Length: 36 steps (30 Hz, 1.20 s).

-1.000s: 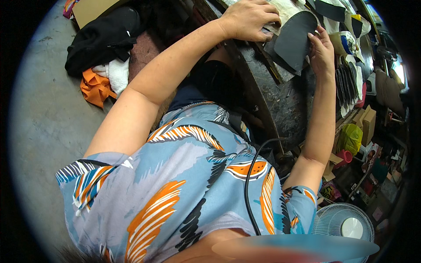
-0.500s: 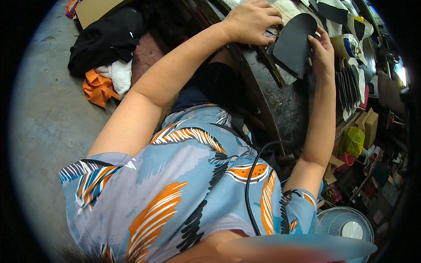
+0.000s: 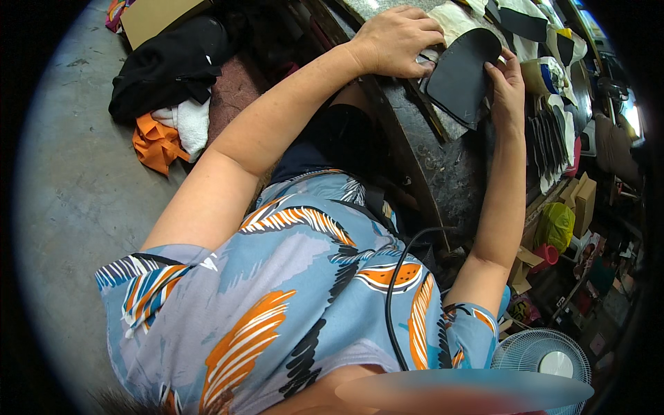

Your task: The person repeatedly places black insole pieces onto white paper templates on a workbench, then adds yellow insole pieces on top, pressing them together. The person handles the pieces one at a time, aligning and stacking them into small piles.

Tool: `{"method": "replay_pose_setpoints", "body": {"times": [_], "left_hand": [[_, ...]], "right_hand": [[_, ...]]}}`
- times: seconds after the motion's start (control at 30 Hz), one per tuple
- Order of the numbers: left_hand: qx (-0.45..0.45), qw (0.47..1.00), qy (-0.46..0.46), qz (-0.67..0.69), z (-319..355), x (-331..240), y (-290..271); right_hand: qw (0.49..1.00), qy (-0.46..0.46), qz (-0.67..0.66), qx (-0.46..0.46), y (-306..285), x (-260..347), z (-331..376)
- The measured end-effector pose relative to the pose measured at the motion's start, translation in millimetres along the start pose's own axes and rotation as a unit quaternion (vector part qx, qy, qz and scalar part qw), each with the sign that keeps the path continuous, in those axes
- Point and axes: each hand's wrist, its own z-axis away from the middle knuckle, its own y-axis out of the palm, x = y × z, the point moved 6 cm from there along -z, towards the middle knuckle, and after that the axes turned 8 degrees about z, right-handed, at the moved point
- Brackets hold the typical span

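A flat black leather-like piece [image 3: 462, 76], rounded at its far end, is held tilted over the bench. My right hand [image 3: 509, 90] pinches its right edge between thumb and fingers. Close by its left edge is my left hand [image 3: 398, 43], fingers curled and closed toward the thumb. Something small and pale shows between those fingertips, but I cannot make out what it is. Beneath the black piece lies a pale, stained sheet [image 3: 453, 129] on the dark worktable [image 3: 453, 176].
Right of my right hand stand a roll of tape [image 3: 546, 75] and a row of dark strips [image 3: 550, 142]. Black and white scraps [image 3: 523, 23] lie farther back. A fan [image 3: 543, 353] stands at lower right; black clothing [image 3: 166, 69] is heaped at left.
The black piece has shifted slightly down and to the left, tilting a little. My right hand has moved slightly with it. My left hand stays beside its left edge.
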Motion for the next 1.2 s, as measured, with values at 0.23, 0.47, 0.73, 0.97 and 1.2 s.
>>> {"method": "replay_pose_setpoints", "body": {"times": [0.23,0.47,0.73,0.97,1.2], "left_hand": [[-0.013,1.000,0.008,-0.005,-0.1,-1.2,-0.5],[-0.005,1.000,0.001,-0.005,0.2,-1.2,-0.5],[-0.009,1.000,0.020,-0.014,-2.9,-1.3,-0.4],[-0.022,0.996,0.005,-0.083,-1.1,-7.0,-2.7],[-0.033,0.995,-0.028,-0.086,1.9,2.7,3.5]], "right_hand": [[1.000,0.009,-0.009,0.010,-1.4,-1.1,-1.8],[1.000,0.002,0.016,-0.007,-3.2,-3.1,-0.4],[1.000,-0.007,-0.004,0.021,-8.6,-14.1,-5.5],[1.000,-0.014,0.005,-0.009,-7.5,-3.4,2.5],[0.992,-0.029,0.117,-0.046,2.5,3.7,5.7]]}}
